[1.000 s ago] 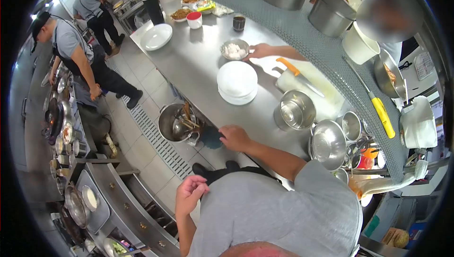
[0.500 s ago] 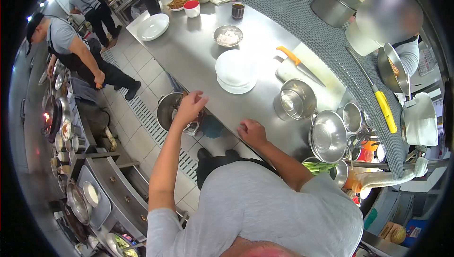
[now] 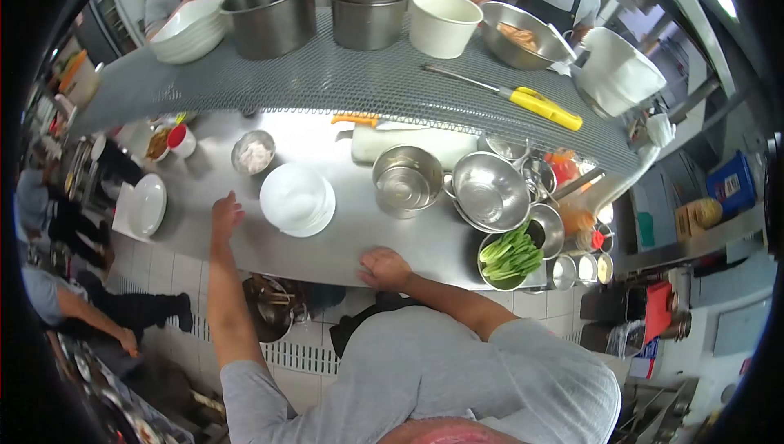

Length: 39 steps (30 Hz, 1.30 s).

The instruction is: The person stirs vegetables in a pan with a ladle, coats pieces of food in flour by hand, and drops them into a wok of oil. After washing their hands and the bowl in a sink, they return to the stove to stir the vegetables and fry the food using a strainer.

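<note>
My left hand [image 3: 228, 214] hangs above the steel counter with nothing in it, its fingers slightly apart. It is close to a stack of white plates [image 3: 297, 198] on its right, and beyond it sits a small metal bowl [image 3: 253, 153] of pale white food. My right hand [image 3: 384, 268] rests at the front edge of the counter [image 3: 327, 260], fingers loosely curled in, and no object shows in it. Past that hand stands a steel pot [image 3: 407, 178]. A white oval plate [image 3: 149, 205] lies toward the left end.
A mesh shelf [image 3: 359, 77] overhangs the counter, bearing pots and a yellow-handled tool [image 3: 545, 108]. An orange knife handle [image 3: 354, 120] shows under it. Metal bowls [image 3: 491, 191] and leafy greens [image 3: 512, 255] stand right. A bin [image 3: 268, 313] is below. Co-workers stand left and behind the shelf.
My view has swung from the left to face the counter and shelf. My left hand has moved from above the bin to over the counter. The right hand stays by the edge.
</note>
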{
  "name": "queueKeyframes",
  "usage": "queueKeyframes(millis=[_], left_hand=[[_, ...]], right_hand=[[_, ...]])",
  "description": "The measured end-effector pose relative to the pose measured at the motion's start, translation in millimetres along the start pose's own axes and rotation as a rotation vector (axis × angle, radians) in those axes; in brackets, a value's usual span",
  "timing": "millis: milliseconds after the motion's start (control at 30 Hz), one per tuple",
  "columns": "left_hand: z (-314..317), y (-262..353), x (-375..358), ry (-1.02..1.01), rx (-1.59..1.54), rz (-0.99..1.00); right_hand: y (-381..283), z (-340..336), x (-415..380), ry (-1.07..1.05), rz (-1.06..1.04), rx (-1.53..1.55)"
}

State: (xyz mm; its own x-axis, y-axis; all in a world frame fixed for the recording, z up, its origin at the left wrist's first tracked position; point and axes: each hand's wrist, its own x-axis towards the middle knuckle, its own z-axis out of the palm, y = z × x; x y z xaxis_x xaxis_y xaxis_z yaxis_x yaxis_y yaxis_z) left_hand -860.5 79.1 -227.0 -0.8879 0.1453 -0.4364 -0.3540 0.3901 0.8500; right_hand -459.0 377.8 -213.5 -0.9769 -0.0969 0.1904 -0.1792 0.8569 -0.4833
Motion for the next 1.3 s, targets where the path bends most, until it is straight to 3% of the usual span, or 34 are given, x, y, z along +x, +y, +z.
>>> queueKeyframes(millis=[67,133,233,333,433,500,533,600,800,900,1000,1067,1167,1267,1300], left_hand=[[-8.2,0.1,31.4,0.001,-0.033,-0.115],[-12.3,8.5,37.6,-0.061,-0.153,-0.131],[-1.7,11.1,57.3,-0.168,-0.303,-0.180],[4.0,4.9,67.8,-0.217,-0.269,-0.043],[-0.7,-2.7,89.4,-0.311,-0.404,-0.037],[-12.1,-27.1,137.7,-0.528,-0.560,-0.018],[-4.8,-9.0,121.0,-0.446,-0.588,-0.133],[-5.0,-3.7,124.2,-0.444,-0.525,-0.182],[-6.0,-1.7,128.9,-0.402,-0.615,-0.133],[-29.4,-1.2,83.6,-0.322,-0.611,-0.031],[-57.7,19.8,-12.1,-0.157,-0.535,0.124],[-84.0,-3.2,-61.8,-0.097,-0.554,0.167],[-87.7,-11.8,-148.6,0.017,-0.543,0.165],[-53.6,-18.3,-266.4,0.146,-0.591,0.197],[-32.6,-15.6,-301.1,0.179,-0.610,0.167]], right_hand=[[-4.2,2.9,0.8,-0.029,0.039,-0.028],[-5.7,4.7,1.3,0.050,0.034,-0.065],[-8.1,3.1,4.2,-0.016,0.062,-0.100],[-7.8,7.1,6.4,-0.024,0.070,-0.119],[-6.1,9.4,6.3,-0.077,0.093,-0.103],[-6.4,6.7,3.9,-0.103,0.131,-0.110],[-9.7,1.8,2.6,-0.118,0.126,-0.121],[-13.2,-1.9,3.3,-0.133,0.159,-0.088],[-8.5,3.1,-2.0,-0.071,0.133,-0.068],[-2.7,11.2,-2.3,-0.073,0.108,-0.112],[-2.8,8.9,3.4,-0.036,0.075,-0.055],[-0.5,7.4,3.9,0.009,0.095,-0.048],[-7.7,-2.0,30.8,-0.086,0.501,0.160],[37.0,58.2,74.4,0.319,0.596,0.436],[35.7,39.4,91.7,0.174,0.763,0.723]])
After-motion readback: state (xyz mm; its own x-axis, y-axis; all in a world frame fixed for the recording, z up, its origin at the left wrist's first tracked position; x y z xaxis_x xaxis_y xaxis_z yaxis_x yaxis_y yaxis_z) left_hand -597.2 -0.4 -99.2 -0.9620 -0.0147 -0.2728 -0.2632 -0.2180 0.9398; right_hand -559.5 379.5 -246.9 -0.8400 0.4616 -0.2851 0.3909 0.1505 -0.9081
